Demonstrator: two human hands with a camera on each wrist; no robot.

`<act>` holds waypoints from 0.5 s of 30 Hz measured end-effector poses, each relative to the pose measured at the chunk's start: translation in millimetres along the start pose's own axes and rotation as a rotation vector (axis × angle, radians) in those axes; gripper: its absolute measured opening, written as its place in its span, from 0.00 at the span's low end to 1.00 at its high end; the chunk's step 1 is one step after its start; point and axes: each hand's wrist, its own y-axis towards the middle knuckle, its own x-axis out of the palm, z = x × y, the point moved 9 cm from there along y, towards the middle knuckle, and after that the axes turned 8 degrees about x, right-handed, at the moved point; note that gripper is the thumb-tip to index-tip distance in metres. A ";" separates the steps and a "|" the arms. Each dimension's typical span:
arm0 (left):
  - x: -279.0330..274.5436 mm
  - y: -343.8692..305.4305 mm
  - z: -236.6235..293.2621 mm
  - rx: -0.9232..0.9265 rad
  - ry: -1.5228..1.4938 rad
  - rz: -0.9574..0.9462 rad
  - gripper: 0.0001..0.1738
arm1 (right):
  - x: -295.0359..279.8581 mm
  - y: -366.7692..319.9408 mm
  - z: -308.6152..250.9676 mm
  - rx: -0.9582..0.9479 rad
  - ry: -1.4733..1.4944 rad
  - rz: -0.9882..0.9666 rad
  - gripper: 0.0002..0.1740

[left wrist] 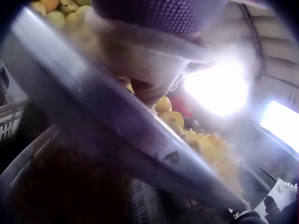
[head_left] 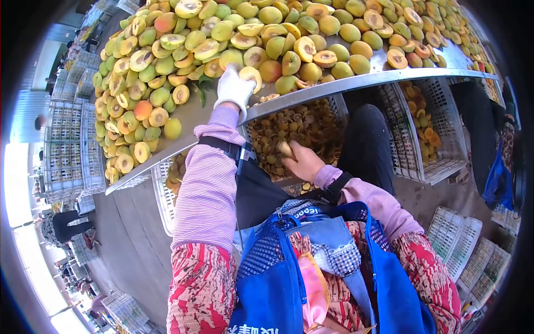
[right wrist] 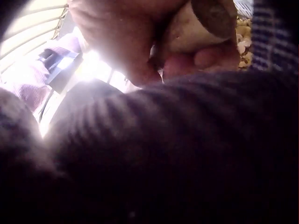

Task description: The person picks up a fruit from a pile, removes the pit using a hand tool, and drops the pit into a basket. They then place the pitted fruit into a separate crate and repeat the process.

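Observation:
In a white glove, the left hand [head_left: 235, 92] pinches a halved yellow fruit [head_left: 251, 79] at the metal table's front edge [head_left: 334, 86]. Whole and halved green, yellow and orange fruits [head_left: 161, 67] lie heaped around it. The bare right hand [head_left: 303, 162] is lower, over a crate of cut fruit pieces [head_left: 295, 125], fingers curled round a pale, rounded handle [head_left: 286, 149]. In the right wrist view the handle [right wrist: 196, 30] shows a dark round end beside the fingers; its other end is hidden. The left wrist view shows the glove [left wrist: 140, 60] blurred above the metal edge.
A crate with orange fruit [head_left: 431, 133] stands under the table at the right, near the person's dark-clothed knee [head_left: 367, 139]. Stacked crates [head_left: 69, 150] stand at the left, others [head_left: 453, 236] at lower right. Another person's dark clothing [head_left: 478, 122] shows at the far right.

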 end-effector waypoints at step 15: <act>10.5 -175.7 -11.2 -0.336 -1.568 0.307 0.24 | -6.4 -42.7 -78.1 -0.183 0.061 -0.016 0.17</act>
